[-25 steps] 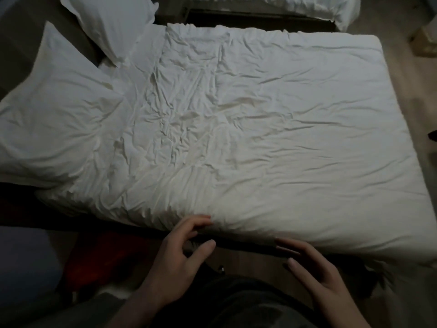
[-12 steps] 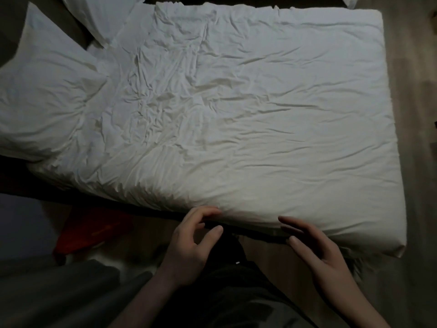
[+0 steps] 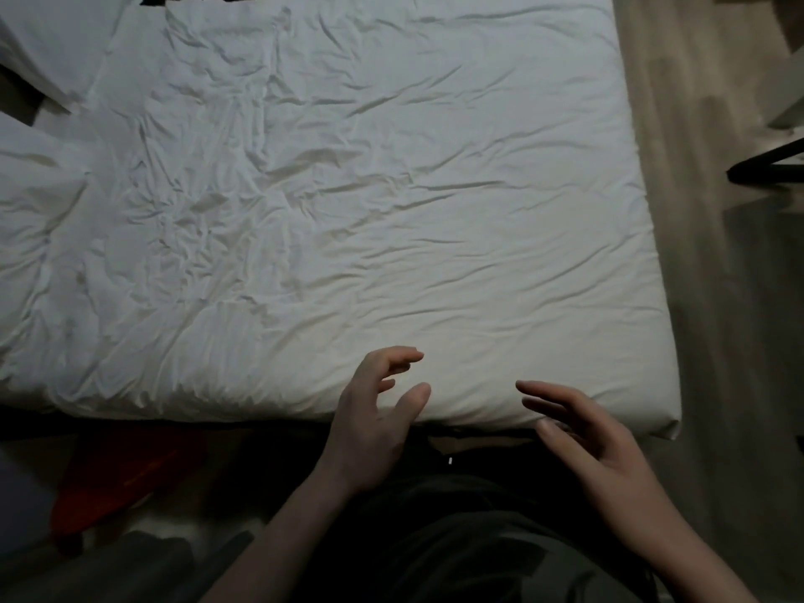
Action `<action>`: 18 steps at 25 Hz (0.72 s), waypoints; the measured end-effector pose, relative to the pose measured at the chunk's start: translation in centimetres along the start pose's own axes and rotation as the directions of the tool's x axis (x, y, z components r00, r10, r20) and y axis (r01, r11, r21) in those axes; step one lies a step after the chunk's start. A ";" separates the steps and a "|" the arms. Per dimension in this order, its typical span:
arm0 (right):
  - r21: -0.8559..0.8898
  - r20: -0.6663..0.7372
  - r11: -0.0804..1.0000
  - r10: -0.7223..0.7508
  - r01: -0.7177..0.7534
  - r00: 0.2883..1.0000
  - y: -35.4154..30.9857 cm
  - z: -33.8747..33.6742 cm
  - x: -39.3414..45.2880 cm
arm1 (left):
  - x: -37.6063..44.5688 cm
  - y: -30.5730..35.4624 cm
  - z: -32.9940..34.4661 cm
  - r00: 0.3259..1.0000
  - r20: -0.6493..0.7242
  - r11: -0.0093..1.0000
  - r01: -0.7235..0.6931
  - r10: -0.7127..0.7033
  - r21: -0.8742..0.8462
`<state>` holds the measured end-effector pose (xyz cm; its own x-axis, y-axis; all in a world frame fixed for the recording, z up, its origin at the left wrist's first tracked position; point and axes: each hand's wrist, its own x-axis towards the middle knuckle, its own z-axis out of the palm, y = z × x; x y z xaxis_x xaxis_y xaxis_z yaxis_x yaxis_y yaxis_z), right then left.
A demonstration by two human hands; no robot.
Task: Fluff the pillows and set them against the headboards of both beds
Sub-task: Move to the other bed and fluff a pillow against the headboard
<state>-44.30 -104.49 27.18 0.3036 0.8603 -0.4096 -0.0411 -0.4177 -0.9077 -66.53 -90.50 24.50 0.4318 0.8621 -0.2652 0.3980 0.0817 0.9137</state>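
Note:
A bed with a wrinkled white duvet (image 3: 370,189) fills the view. Two white pillows lie at its left end: one (image 3: 52,37) at the top left corner, the other (image 3: 30,202) at the left edge, both cut off by the frame. My left hand (image 3: 374,411) hovers at the bed's near edge with fingers loosely bent and holds nothing. My right hand (image 3: 583,433) hovers beside it, fingers nearly straight, also holding nothing. The headboard is out of view.
Wooden floor (image 3: 705,254) runs along the right of the bed. A dark metal leg (image 3: 770,165) stands at the far right. A red object (image 3: 117,476) lies on the floor below the bed's near edge at the left.
The view has shifted right and closer to the bed, so the pillows slid toward the left edge. Both hands rose over the bed's near edge.

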 end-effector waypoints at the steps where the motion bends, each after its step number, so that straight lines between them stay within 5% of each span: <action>1: -0.010 0.011 1.000 0.000 0.000 1.000 -0.2 -1.5 0.4 | 0.2 0.4 1.2 1.000 -0.006 1.000 0.010 -0.010 -0.008; 12: -0.057 0.234 0.998 -0.012 0.026 0.972 3.6 -27.8 3.3 | -2.7 6.1 27.4 0.964 -0.255 0.995 0.055 -0.076 -0.088; 18: -0.100 0.322 0.993 -0.028 0.063 0.946 3.5 -34.8 2.3 | -5.1 9.1 33.3 0.929 -0.369 1.000 0.001 -0.006 -0.015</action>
<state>-10.63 -114.11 26.28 -0.0183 0.9199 -0.3917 0.0735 -0.3895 -0.9181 -38.19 -110.80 23.90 0.1000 0.9853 -0.1385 0.3863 0.0898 0.9180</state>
